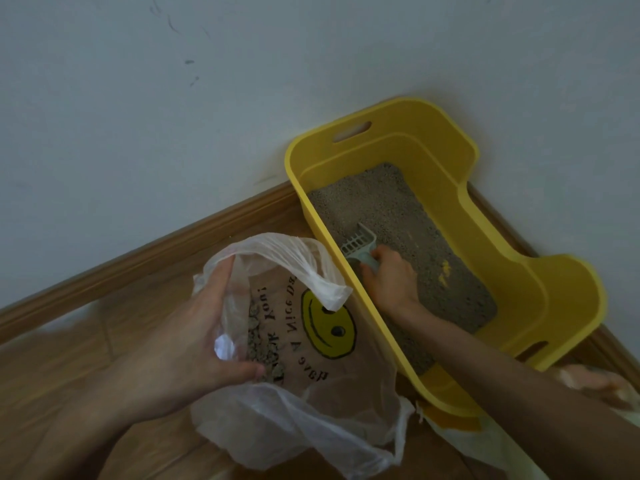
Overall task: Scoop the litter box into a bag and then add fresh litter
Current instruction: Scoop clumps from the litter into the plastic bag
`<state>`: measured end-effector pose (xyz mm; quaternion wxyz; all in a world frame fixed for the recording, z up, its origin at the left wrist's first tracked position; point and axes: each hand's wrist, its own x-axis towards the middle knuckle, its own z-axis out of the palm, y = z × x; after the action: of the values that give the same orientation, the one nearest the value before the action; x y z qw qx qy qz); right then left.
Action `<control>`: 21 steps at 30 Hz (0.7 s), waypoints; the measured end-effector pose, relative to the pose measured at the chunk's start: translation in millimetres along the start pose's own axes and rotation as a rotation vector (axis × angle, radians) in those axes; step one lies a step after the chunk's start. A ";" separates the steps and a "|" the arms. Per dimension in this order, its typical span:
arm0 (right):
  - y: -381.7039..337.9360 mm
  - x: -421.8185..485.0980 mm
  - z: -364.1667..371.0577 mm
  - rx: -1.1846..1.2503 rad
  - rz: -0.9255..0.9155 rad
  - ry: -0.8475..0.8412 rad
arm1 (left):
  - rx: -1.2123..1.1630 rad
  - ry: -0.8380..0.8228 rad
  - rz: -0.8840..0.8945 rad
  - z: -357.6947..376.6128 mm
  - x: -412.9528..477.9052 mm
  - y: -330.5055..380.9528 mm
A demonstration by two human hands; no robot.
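A: Left side?
B: Left hand (pixel 194 341) grips the rim of the clear plastic bag (pixel 311 420), fingers and thumb curled round the film. The mouth is held wide, touching the box's near wall. Grey clumps (pixel 258 344) lie inside, by a smiley print (pixel 327 327).
A: Right?
B: Right hand (pixel 391 278) is closed round the handle of the pale slotted scoop (pixel 358 244), low in the litter (pixel 381 202). The yellow litter box (pixel 502 244) sits on the wooden floor (pixel 69 358), against the white wall (pixel 173 133).
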<state>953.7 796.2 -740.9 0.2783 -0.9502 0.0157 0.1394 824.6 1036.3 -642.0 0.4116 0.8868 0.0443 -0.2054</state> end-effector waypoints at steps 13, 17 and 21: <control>-8.8 34.7 27.3 0.355 0.248 -0.021 | 0.002 0.019 -0.023 -2.6 -2.6 2.6; -3.7 40.5 31.0 0.447 0.253 -0.044 | 0.016 0.018 -0.011 -2.1 -1.0 2.3; 8.2 44.0 26.2 0.530 0.226 -0.072 | 0.034 0.029 -0.010 -3.5 -2.6 0.7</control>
<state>988.4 805.3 -778.3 0.5001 -0.8309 0.1477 0.1942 823.6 1038.7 -638.5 0.3947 0.8963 0.0514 -0.1952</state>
